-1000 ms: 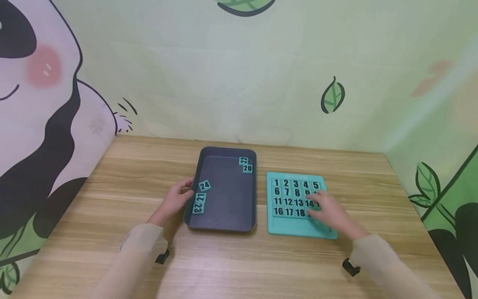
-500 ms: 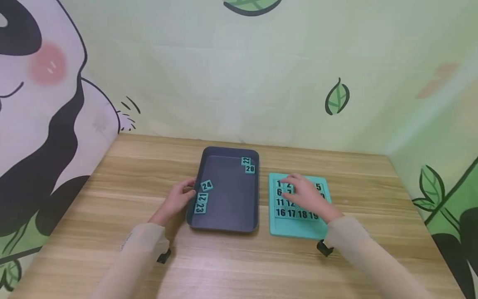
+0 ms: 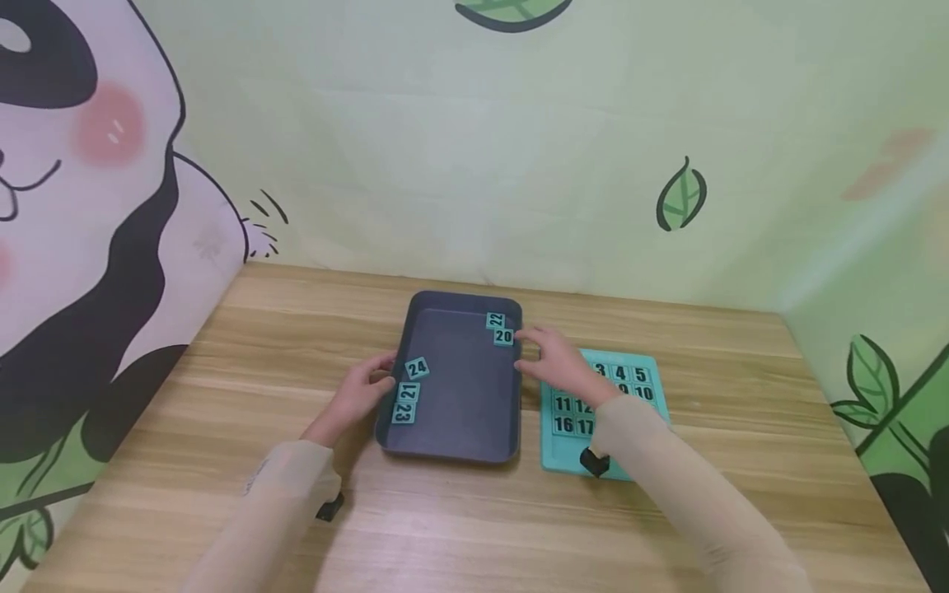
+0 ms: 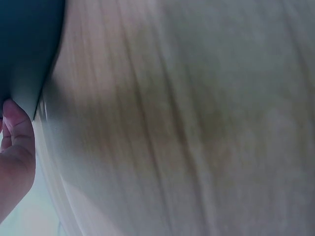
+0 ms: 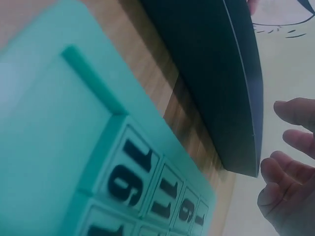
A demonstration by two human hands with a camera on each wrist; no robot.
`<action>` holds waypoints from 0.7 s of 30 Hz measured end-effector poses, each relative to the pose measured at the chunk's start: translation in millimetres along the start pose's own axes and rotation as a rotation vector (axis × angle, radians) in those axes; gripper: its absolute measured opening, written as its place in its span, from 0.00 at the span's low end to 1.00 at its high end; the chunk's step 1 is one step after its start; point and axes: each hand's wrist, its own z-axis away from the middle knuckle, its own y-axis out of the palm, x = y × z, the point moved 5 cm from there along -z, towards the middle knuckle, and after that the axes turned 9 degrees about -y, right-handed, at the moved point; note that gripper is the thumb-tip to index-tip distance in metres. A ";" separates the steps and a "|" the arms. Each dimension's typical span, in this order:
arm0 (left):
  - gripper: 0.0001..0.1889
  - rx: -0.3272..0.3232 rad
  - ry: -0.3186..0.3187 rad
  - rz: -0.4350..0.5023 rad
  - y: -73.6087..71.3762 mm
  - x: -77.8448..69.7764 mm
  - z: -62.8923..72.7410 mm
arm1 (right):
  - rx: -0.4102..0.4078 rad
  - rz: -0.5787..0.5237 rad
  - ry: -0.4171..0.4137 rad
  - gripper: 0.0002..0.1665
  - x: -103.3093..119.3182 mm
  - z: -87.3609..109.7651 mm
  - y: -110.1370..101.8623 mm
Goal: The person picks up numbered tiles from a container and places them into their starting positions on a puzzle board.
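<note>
My left hand (image 3: 357,395) holds the left rim of a dark blue tray (image 3: 460,399); in the left wrist view the thumb and curled fingers (image 4: 20,129) meet its wall. Five-odd tiles aside, several teal number tiles lie in it: tile 24 (image 3: 418,367), tile 21 (image 3: 409,392) and tile 23 (image 3: 404,413) at left, tile 22 (image 3: 495,320) and tile 20 (image 3: 503,337) at upper right. My right hand (image 3: 561,361), thumb and fingers spread and nothing between them, reaches to the tray's right rim beside tile 20. Its forearm hides part of the teal number board (image 3: 556,463).
Right of the tray, the board holds rows of number tiles, with a bare recessed strip (image 5: 54,118) along its near side. A narrow gap of wooden table (image 3: 530,412) separates tray and board. Behind the table stands a printed wall (image 3: 445,165).
My right hand has moved left from over the board's right side, across its upper rows, to the tray's right rim. The left hand stays at the tray; the head view has shifted slightly.
</note>
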 end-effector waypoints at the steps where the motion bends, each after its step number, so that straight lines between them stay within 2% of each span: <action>1: 0.24 0.000 0.001 0.002 0.0 -0.6 0.3 | 0.009 -0.003 0.011 0.30 -0.1 -3.7 1.1; 8: 0.24 -0.008 0.008 -0.003 0.4 -1.7 1.3 | 0.043 0.022 0.034 0.34 0.8 -26.9 7.3; 16: 0.24 -0.012 0.011 0.005 0.9 0.0 1.3 | 0.128 0.223 0.037 0.35 -5.1 -45.4 24.7; 21: 0.24 -0.018 0.015 0.010 0.3 0.1 0.9 | 0.158 0.275 0.055 0.35 -9.9 -51.8 33.3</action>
